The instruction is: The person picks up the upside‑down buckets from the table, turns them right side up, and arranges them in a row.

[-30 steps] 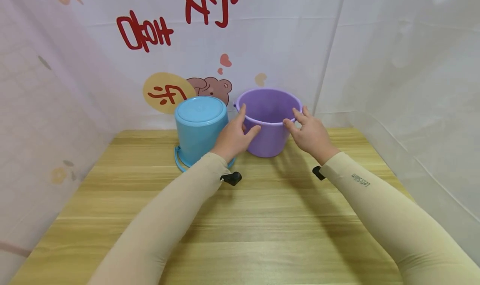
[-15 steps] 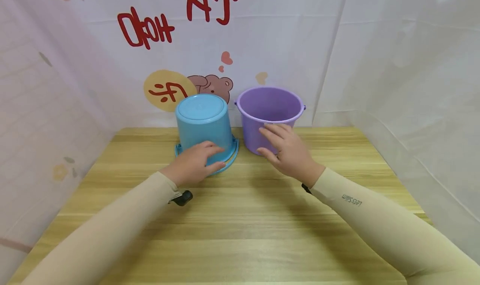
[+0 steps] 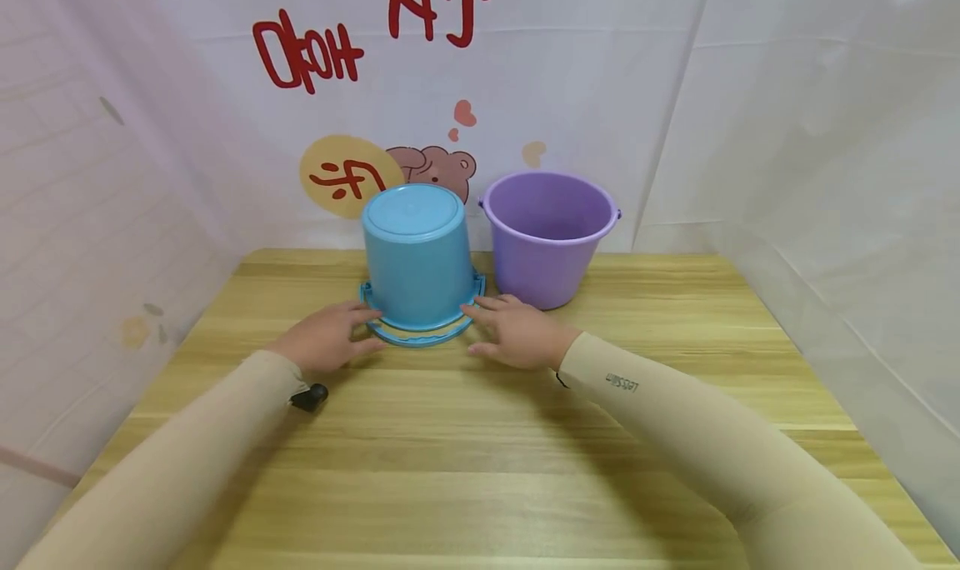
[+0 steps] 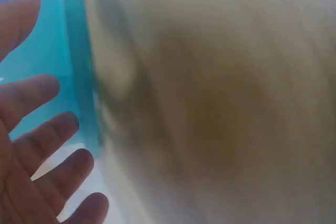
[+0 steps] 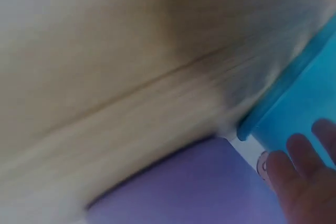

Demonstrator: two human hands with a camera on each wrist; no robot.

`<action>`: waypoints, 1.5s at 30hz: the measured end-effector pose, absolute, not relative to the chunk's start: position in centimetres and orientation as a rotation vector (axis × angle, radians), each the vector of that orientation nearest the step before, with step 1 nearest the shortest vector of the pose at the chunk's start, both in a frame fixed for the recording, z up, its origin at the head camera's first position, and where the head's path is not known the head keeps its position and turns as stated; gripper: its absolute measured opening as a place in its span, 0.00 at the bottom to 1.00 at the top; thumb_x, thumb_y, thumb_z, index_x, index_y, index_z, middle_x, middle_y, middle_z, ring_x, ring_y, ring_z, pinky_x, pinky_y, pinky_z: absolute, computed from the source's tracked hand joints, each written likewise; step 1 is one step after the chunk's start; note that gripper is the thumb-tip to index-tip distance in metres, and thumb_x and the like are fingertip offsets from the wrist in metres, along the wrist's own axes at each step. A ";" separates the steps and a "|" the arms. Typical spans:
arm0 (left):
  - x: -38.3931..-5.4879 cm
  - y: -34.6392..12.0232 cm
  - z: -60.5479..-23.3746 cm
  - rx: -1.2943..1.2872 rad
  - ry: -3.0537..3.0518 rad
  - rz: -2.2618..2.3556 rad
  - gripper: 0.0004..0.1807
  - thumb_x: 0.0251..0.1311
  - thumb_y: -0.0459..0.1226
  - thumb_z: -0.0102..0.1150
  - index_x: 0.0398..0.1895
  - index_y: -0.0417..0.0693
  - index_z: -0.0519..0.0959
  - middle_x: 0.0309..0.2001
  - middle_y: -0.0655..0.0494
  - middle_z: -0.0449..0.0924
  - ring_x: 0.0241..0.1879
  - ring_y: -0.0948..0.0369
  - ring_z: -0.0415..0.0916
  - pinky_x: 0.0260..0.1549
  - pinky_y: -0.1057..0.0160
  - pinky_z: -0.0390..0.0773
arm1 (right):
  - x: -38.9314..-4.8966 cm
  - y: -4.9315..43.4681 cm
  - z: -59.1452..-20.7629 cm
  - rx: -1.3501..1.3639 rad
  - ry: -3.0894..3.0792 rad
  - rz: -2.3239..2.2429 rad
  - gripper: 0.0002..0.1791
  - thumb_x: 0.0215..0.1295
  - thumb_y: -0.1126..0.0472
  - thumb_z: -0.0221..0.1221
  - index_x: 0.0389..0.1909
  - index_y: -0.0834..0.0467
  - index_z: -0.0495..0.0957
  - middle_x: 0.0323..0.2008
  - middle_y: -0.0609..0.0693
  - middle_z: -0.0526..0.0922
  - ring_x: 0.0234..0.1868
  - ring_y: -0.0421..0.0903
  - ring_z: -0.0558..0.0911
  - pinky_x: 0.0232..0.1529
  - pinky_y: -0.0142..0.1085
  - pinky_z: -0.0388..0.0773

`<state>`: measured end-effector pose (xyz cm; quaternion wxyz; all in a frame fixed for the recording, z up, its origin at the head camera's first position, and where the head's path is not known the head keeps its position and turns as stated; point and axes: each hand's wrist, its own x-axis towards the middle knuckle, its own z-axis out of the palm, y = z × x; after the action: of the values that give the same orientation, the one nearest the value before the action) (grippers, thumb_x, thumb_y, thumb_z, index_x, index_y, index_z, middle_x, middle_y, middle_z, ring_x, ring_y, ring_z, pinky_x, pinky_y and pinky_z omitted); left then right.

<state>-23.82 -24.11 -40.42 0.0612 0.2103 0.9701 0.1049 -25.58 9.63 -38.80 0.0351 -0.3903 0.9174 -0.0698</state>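
A light blue bucket (image 3: 420, 274) stands upside down on the table, its handle (image 3: 422, 339) lying round the front of its rim. My left hand (image 3: 326, 337) is at the bucket's lower left, fingers spread and extended; in the left wrist view its fingers (image 4: 39, 135) lie across the blue wall, and contact cannot be told. My right hand (image 3: 521, 334) is at the bucket's lower right, fingers extended toward it and holding nothing. Just behind the right hand, a purple bucket (image 3: 542, 262) stands upright with its mouth up.
The wood-grain table (image 3: 465, 487) spreads in front of both buckets. White printed cloth (image 3: 585, 78) hangs behind them, with more white sheeting along both sides.
Both hands have left the purple bucket's rim. The left moved left and down, the right down and left, so they now flank the blue bucket. Both buckets have stayed in place.
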 end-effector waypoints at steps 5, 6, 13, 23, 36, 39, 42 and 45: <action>-24.3 -23.9 -41.1 0.565 2.891 0.267 0.41 0.54 0.66 0.49 0.67 0.55 0.64 0.68 0.49 0.60 0.67 0.45 0.57 0.61 0.42 0.61 | -27.4 8.3 -40.6 -1.143 2.742 -0.107 0.44 0.58 0.28 0.45 0.72 0.45 0.50 0.70 0.54 0.56 0.70 0.59 0.55 0.69 0.52 0.49; -24.4 -23.8 -41.2 0.562 2.893 0.256 0.41 0.53 0.66 0.49 0.67 0.55 0.64 0.68 0.50 0.60 0.67 0.46 0.57 0.61 0.42 0.61 | -27.8 8.1 -41.0 -1.129 2.739 -0.084 0.45 0.57 0.26 0.44 0.72 0.44 0.50 0.71 0.54 0.55 0.70 0.60 0.55 0.69 0.53 0.49; -24.7 -23.3 -41.1 0.573 2.909 0.203 0.43 0.52 0.67 0.51 0.67 0.55 0.64 0.66 0.48 0.62 0.65 0.45 0.60 0.60 0.43 0.62 | -28.3 7.4 -41.1 -1.036 2.719 0.004 0.48 0.53 0.24 0.47 0.71 0.45 0.54 0.71 0.52 0.55 0.70 0.61 0.54 0.69 0.52 0.49; -24.9 -22.9 -40.3 0.514 2.891 0.127 0.45 0.50 0.68 0.52 0.67 0.53 0.63 0.67 0.46 0.61 0.64 0.42 0.60 0.58 0.41 0.63 | -28.7 6.7 -40.9 -0.973 2.703 0.050 0.47 0.52 0.23 0.45 0.70 0.42 0.54 0.71 0.50 0.54 0.71 0.57 0.54 0.69 0.51 0.50; -24.7 -22.8 -40.1 0.508 2.886 0.182 0.44 0.51 0.66 0.54 0.67 0.52 0.64 0.67 0.45 0.62 0.65 0.43 0.60 0.59 0.42 0.62 | -28.2 6.4 -40.1 -0.902 2.693 0.043 0.44 0.53 0.26 0.49 0.70 0.40 0.55 0.72 0.48 0.53 0.70 0.60 0.53 0.66 0.59 0.49; -24.7 -22.9 -39.9 0.498 2.875 0.232 0.42 0.51 0.64 0.55 0.67 0.52 0.65 0.66 0.46 0.62 0.65 0.44 0.59 0.60 0.42 0.62 | -28.1 6.4 -39.8 -0.900 2.685 0.028 0.44 0.54 0.27 0.50 0.70 0.41 0.55 0.72 0.49 0.53 0.70 0.61 0.53 0.66 0.59 0.49; -24.8 -22.9 -39.6 0.500 2.864 0.266 0.40 0.52 0.63 0.56 0.65 0.53 0.66 0.65 0.47 0.65 0.65 0.45 0.61 0.60 0.43 0.62 | -28.1 6.4 -39.8 -0.893 2.684 0.022 0.43 0.54 0.27 0.50 0.70 0.40 0.55 0.72 0.49 0.53 0.70 0.61 0.53 0.67 0.59 0.49; -25.0 -22.9 -39.4 0.504 2.845 0.290 0.37 0.52 0.62 0.57 0.63 0.54 0.69 0.63 0.48 0.68 0.63 0.47 0.63 0.59 0.44 0.64 | -28.2 6.4 -40.0 -0.892 2.677 0.029 0.44 0.54 0.27 0.50 0.70 0.39 0.54 0.72 0.48 0.52 0.70 0.60 0.53 0.66 0.59 0.49</action>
<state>-24.97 -22.86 -39.36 0.1185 0.1725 0.9728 0.0991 -28.18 6.37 -39.99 0.1592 -0.3121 0.9366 0.0100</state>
